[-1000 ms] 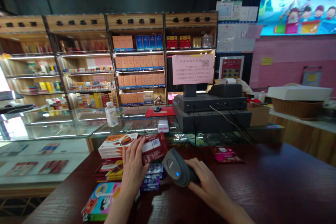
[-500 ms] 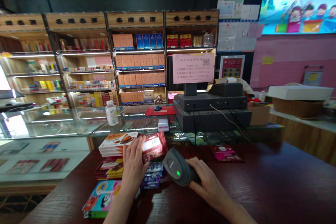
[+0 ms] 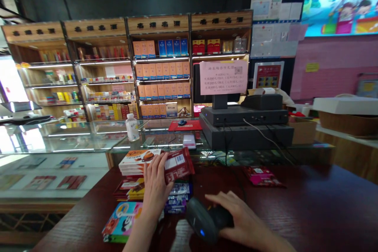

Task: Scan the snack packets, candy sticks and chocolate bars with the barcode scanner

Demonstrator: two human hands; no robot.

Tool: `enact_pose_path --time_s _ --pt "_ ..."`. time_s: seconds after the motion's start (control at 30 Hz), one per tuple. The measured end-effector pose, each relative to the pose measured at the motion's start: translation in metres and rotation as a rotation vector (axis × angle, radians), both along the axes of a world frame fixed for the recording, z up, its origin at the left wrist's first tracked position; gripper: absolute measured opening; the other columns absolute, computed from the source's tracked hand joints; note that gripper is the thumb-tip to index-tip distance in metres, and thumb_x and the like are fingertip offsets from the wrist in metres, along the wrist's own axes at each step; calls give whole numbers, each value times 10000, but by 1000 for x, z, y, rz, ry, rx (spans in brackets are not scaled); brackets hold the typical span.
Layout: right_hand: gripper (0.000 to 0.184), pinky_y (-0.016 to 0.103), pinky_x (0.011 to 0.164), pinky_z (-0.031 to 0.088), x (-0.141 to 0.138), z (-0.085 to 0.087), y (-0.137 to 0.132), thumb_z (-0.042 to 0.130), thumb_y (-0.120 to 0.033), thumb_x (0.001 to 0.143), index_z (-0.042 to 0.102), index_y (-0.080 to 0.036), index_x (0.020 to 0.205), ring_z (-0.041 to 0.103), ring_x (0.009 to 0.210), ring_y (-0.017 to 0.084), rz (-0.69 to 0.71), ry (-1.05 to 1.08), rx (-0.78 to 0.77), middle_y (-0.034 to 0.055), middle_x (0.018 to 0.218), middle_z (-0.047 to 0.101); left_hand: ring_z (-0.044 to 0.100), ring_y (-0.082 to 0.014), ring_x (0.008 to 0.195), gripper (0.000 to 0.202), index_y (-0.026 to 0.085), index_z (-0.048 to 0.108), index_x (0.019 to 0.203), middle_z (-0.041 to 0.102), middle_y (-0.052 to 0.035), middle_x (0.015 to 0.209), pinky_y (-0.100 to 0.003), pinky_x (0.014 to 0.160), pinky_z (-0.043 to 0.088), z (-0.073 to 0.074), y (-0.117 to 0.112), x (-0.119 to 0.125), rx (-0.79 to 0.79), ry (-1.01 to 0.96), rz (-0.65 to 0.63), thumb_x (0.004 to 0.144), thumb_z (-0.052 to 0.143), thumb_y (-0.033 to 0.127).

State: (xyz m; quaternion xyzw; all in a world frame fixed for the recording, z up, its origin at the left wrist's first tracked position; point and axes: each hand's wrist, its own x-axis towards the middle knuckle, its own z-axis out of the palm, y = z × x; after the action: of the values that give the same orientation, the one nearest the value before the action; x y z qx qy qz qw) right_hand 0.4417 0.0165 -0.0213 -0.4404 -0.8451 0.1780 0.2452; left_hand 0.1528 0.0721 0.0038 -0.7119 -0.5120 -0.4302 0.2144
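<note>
My left hand [image 3: 155, 184] is closed on a dark red snack packet [image 3: 179, 164], held tilted above the dark wooden counter [image 3: 310, 212] with its barcode label facing me. My right hand [image 3: 236, 216] grips the handle of a grey barcode scanner [image 3: 201, 222], which sits low near the counter and shows a blue light. Under my left hand lie several snack packs: an orange-and-white box stack [image 3: 134, 161], purple packets [image 3: 176, 201] and a colourful flat box [image 3: 122, 220].
A pink-red packet [image 3: 261, 176] lies alone further right on the counter. Behind stand a glass display case [image 3: 73, 141] with a white bottle [image 3: 132, 127], a black till [image 3: 245, 126] with a monitor, and shelves of boxed goods [image 3: 161, 80].
The scanner has dropped lower and nearer to me, away from the red packet. Its light went from blue to green and back to blue. The view shifted slightly left.
</note>
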Motion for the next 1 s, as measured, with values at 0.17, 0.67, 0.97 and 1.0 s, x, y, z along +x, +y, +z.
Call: enact_pose_path --time_s 0.17,0.67,0.97,1.0 --pt "768 545 1130 311 -8 3 -7 833 -339 687 542 -358 1397 589 1206 327 55 -19 -74 60 1313 653 388 -316 1407 849 243 281 1514 485 -119 1457 -581 1206 203 1 0 0 6 -8 3 748 625 112" --pt "758 440 1065 357 -21 18 -14 811 -247 659 565 -312 1373 582 1137 275 123 -103 -87 51 1229 651 396 -321 1405 855 252 253 1523 486 -124 1461 -595 1199 211 -1 2 -1 -8 -4 -43 773 656 170" --pt "511 372 1014 454 -7 12 -6 565 -44 777 668 -315 1198 608 1123 201 88 96 11 7 1156 699 405 -317 1405 886 243 267 1516 492 -130 1464 -602 1200 203 -1 0 6 -9 -9 -101 727 650 119" --pt "473 367 998 473 -5 8 -2 563 -64 813 664 -314 1201 617 1114 197 51 134 55 9 1152 703 404 -314 1408 889 244 267 1516 490 -129 1470 -602 1202 201 0 0 6 -10 -11 -109 724 648 111"
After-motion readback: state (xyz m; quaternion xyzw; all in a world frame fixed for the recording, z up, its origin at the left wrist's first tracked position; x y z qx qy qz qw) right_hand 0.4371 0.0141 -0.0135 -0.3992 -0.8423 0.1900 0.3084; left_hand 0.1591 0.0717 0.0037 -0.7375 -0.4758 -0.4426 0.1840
